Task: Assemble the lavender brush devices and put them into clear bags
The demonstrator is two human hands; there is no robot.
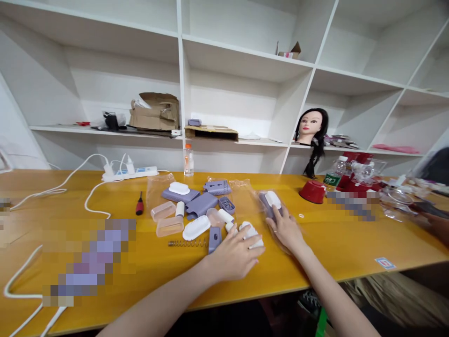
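My left hand (233, 255) is low over the table, fingers stretched out and slightly spread beside a white rounded part (251, 234). It partly covers that part, and I cannot tell whether it touches. My right hand (286, 230) lies with extended fingers on a purple and white piece (272, 200) in a clear plastic bag. Left of my hands are purple housings (201, 206), a white oval bristled part (196, 228), a coil spring (187, 243) and a small purple part (214, 239). White cylinders (226, 216) and translucent pinkish trays (170, 227) lie among them.
A red-handled screwdriver (139, 205) lies to the left, before a power strip (130, 174) with white cables. A bottle with an orange cap (188, 160) stands at the back. Rightward are a red cup (311, 192), a green-labelled bottle (335, 175) and another person's arm (435, 227).
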